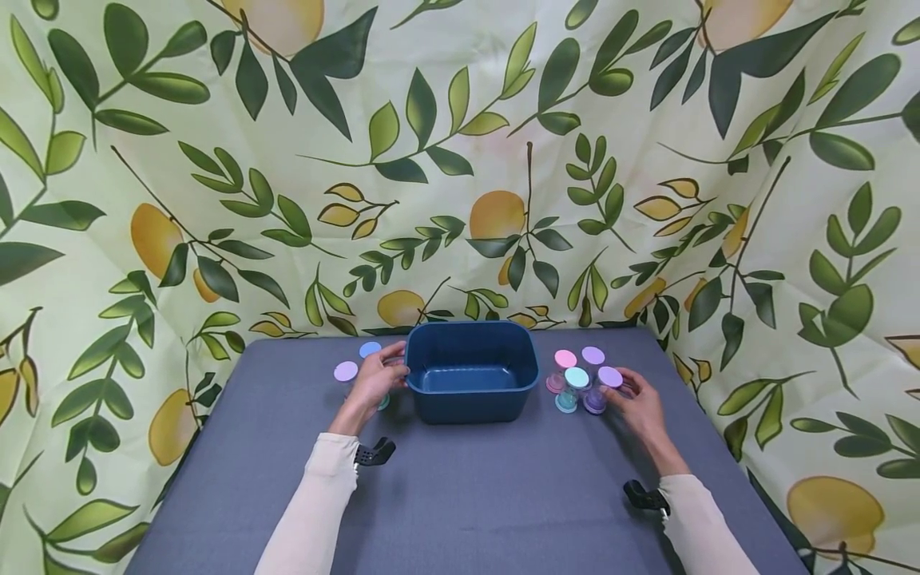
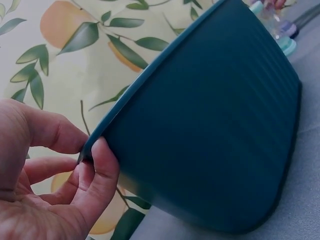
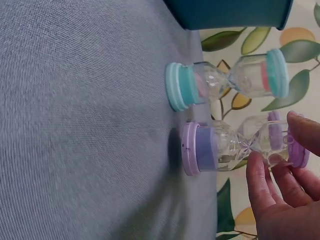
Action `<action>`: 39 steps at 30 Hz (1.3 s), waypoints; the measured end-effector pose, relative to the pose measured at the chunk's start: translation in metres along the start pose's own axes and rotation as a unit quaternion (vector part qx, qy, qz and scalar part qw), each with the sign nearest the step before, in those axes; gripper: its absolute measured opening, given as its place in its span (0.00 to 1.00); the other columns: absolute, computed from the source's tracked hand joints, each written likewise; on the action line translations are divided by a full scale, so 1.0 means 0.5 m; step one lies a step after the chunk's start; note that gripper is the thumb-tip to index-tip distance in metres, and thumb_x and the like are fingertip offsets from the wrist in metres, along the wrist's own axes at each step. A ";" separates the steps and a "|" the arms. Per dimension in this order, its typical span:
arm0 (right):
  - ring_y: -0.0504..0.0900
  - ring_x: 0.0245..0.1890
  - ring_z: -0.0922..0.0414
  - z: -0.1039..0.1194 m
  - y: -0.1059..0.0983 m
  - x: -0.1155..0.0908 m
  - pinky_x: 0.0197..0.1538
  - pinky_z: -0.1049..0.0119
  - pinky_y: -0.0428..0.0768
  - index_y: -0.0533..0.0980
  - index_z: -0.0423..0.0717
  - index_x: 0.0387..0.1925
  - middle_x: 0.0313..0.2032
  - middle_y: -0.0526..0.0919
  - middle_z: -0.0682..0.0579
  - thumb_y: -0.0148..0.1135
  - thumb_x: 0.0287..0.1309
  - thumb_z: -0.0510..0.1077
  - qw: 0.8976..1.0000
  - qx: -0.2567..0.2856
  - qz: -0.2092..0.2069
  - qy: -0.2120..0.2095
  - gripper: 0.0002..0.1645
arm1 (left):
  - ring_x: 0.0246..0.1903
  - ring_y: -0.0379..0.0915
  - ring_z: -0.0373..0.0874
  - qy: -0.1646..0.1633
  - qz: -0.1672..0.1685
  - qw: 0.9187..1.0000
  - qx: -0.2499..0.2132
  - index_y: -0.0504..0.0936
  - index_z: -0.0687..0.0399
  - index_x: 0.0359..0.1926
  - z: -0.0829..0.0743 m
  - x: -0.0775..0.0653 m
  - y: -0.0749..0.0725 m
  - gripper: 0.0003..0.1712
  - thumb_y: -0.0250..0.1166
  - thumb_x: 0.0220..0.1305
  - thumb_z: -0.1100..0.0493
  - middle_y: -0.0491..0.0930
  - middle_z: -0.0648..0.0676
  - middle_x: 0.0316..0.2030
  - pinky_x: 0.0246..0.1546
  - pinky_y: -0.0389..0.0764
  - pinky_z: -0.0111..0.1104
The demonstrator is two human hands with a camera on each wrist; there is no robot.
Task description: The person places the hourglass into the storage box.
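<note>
A dark blue plastic bin (image 1: 470, 407) stands toward the back of the table. My left hand (image 1: 375, 378) pinches its left rim, thumb against the outer wall (image 2: 200, 125) in the left wrist view. Right of the bin, my right hand (image 1: 642, 406) holds a purple-capped hourglass (image 1: 610, 377) by its upper part, thumb and fingers around it. In the right wrist view this hourglass (image 3: 200, 147) is upright, its base close to the tablecloth. Beside it stand a teal hourglass (image 1: 576, 378), a pink one (image 1: 565, 359) and another purple one (image 1: 592, 356).
Left of the bin are a purple-topped hourglass (image 1: 346, 371) and a blue-topped one (image 1: 370, 350), with a teal base (image 1: 384, 402) partly hidden by my left hand. A leaf-and-fruit patterned cloth (image 1: 431, 184) hangs behind and beside the grey-blue table (image 1: 489, 495).
</note>
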State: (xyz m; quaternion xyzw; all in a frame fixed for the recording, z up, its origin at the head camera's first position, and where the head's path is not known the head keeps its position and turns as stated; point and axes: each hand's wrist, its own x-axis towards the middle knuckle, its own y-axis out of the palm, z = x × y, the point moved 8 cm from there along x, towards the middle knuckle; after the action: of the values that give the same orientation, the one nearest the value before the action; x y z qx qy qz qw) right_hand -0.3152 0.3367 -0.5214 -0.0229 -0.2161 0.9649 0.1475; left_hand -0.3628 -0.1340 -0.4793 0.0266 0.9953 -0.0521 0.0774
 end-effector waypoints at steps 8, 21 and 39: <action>0.67 0.40 0.82 0.029 -0.037 -0.015 0.43 0.90 0.69 0.68 0.39 0.65 0.61 0.74 0.39 0.68 0.59 0.44 0.999 -0.019 -0.025 -0.017 0.35 | 0.43 0.76 0.44 -0.005 -0.001 1.000 -0.004 0.67 0.59 0.69 0.002 0.003 -0.002 0.34 0.57 0.61 0.72 0.71 0.65 0.63 0.32 0.81 0.28; 0.70 0.42 0.81 0.098 -0.076 -0.038 0.43 0.89 0.70 0.70 0.40 0.61 0.53 0.75 0.53 0.71 0.56 0.48 0.997 -0.034 -0.057 -0.050 0.34 | 0.44 0.76 0.45 -0.003 -0.002 1.000 -0.001 0.66 0.59 0.70 0.002 -0.001 -0.003 0.34 0.57 0.61 0.71 0.71 0.65 0.64 0.32 0.81 0.28; 0.72 0.49 0.69 0.205 -0.060 -0.041 0.45 0.89 0.71 0.70 0.46 0.65 0.60 0.75 0.45 0.69 0.57 0.55 0.995 -0.037 -0.029 -0.084 0.37 | 0.41 0.77 0.40 0.004 0.003 1.000 -0.012 0.66 0.61 0.69 0.003 0.002 -0.001 0.33 0.57 0.62 0.73 0.70 0.66 0.64 0.31 0.81 0.27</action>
State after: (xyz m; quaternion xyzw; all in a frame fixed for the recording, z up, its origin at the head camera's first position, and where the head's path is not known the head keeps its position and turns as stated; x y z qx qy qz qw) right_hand -0.2986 0.3148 -0.4165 0.0591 -0.2634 0.9502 0.1559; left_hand -0.3634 -0.1348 -0.4807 0.0285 0.9960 -0.0402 0.0742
